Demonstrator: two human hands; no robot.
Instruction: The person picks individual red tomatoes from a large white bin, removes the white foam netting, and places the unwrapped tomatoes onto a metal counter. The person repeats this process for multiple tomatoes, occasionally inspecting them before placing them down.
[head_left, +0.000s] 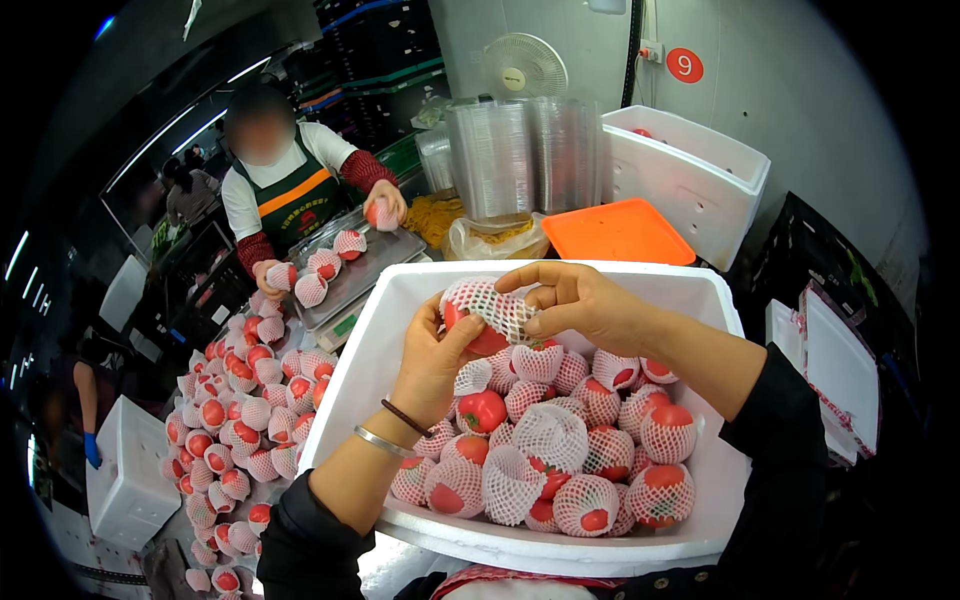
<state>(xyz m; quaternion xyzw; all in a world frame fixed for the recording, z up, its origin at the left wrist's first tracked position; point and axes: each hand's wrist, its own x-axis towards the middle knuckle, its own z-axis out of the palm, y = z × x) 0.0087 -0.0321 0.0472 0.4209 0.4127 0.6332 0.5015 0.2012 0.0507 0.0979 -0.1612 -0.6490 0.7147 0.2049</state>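
Observation:
My left hand (435, 349) grips a red tomato (486, 341) from the left, thumb across its front. A white foam net sleeve (495, 300) covers its upper side, and red skin shows below. My right hand (577, 304) pinches the right edge of that net between thumb and fingers. Both hands are above a white foam box (709, 540) that holds several tomatoes in foam nets. Among them lie a bare tomato (481, 411) with a green calyx and a loose-looking foam net (512, 484).
Left of the box lies a large heap of netted tomatoes (240, 420). Across from me a person (292, 180) handles netted tomatoes on a scale (390, 251). An orange tray (619, 232), clear plastic containers (495, 157) and another foam box (682, 180) stand behind my box.

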